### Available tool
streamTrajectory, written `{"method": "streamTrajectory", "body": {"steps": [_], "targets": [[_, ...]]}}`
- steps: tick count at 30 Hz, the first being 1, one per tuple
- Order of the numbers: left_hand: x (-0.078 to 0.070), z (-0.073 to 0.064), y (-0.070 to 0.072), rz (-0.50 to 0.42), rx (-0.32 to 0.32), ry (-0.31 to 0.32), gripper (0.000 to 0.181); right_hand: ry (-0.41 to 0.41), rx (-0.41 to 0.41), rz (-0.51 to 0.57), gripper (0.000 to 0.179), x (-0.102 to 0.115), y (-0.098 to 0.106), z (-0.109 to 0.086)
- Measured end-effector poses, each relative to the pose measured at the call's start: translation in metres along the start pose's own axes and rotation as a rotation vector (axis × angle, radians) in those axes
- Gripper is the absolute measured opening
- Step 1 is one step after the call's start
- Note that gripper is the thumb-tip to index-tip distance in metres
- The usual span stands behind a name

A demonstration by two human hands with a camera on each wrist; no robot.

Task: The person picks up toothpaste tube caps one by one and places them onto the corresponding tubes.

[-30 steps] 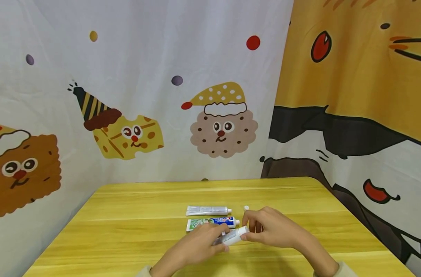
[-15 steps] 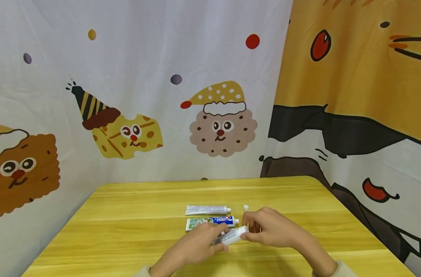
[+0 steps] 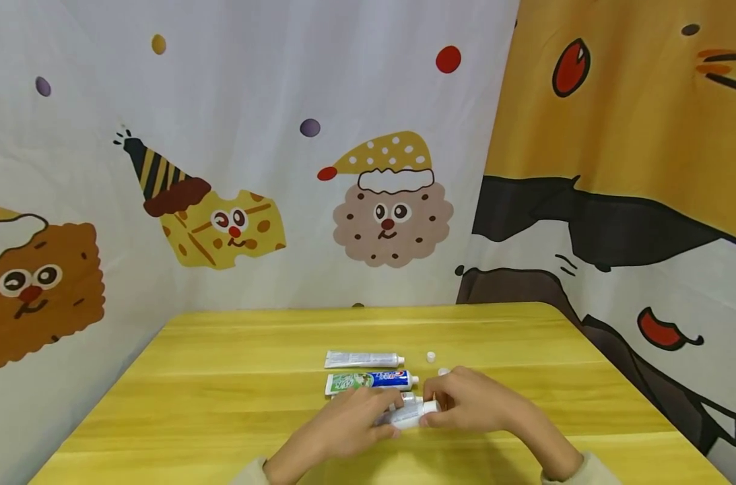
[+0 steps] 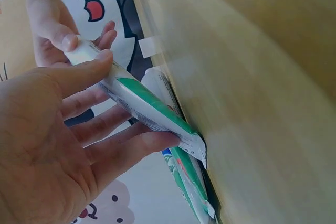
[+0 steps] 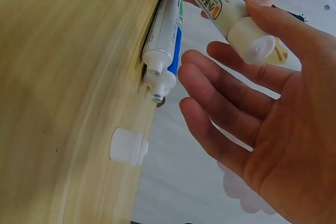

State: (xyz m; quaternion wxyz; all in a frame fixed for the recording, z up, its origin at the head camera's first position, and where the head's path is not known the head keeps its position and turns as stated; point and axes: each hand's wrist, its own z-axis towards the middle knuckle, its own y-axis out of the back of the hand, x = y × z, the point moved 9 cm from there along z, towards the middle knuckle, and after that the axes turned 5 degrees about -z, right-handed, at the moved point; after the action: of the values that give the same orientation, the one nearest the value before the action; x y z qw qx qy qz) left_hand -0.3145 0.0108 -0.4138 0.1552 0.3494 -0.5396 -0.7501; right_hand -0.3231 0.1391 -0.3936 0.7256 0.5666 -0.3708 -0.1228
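Note:
My left hand [image 3: 352, 421] grips a white and green toothpaste tube [image 4: 142, 98] between thumb and fingers, its capped end pointing right. On that end sits a white cap [image 5: 251, 40], with my right hand's [image 3: 477, 401] thumb and index finger on either side of it. The right hand's other fingers are spread loosely below. Behind the hands lie a silver-white tube [image 3: 363, 360] and a green and blue toothpaste tube [image 3: 370, 382], both uncapped. Another white tube [image 5: 161, 38], nearer, is mostly hidden by my left hand in the head view.
One loose white cap [image 3: 431, 357] stands on the yellow wooden table [image 3: 240, 377] beyond the tubes. A second cap [image 3: 444, 371] shows just behind my right hand. A printed cartoon curtain [image 3: 252, 135] hangs behind the table.
The head view has shifted slightly. My hands and the held tube's cap have moved a little to the right, and the second loose cap now shows behind my right hand.

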Motion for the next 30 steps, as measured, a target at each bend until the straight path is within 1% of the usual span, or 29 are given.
{"method": "streamTrajectory", "body": {"steps": [4, 9, 11, 14, 16, 20, 23, 26, 30], "targets": [[0.000, 0.002, 0.003, -0.015, 0.007, 0.008, 0.032, -0.010, 0.000, 0.012, 0.020, 0.000, 0.003, 0.000], [0.001, 0.002, 0.004, -0.033, 0.019, 0.010, 0.030, -0.022, 0.000, 0.004, 0.035, -0.001, 0.003, 0.000], [0.001, 0.002, 0.003, -0.035, 0.017, 0.007, 0.029, -0.043, -0.004, 0.000, 0.034, -0.003, 0.004, 0.000], [0.003, 0.002, 0.004, -0.035, 0.007, 0.012, 0.028, -0.081, -0.012, -0.004, 0.026, -0.005, 0.007, -0.002], [0.003, 0.002, 0.004, -0.036, -0.004, 0.011, 0.029, -0.091, -0.021, -0.002, 0.023, -0.004, 0.011, -0.003], [0.004, 0.002, 0.005, -0.050, -0.011, 0.015, 0.028, -0.061, -0.041, -0.002, 0.018, 0.000, 0.016, -0.005], [0.004, 0.002, 0.006, -0.061, -0.011, 0.016, 0.028, -0.076, -0.053, -0.011, 0.024, -0.001, 0.018, -0.005], [0.005, 0.001, 0.006, -0.078, -0.013, 0.017, 0.028, -0.101, -0.064, -0.017, 0.024, -0.002, 0.020, -0.005], [0.005, 0.001, 0.007, -0.099, -0.016, 0.017, 0.029, -0.074, -0.077, -0.024, 0.023, 0.000, 0.022, -0.006]]}}
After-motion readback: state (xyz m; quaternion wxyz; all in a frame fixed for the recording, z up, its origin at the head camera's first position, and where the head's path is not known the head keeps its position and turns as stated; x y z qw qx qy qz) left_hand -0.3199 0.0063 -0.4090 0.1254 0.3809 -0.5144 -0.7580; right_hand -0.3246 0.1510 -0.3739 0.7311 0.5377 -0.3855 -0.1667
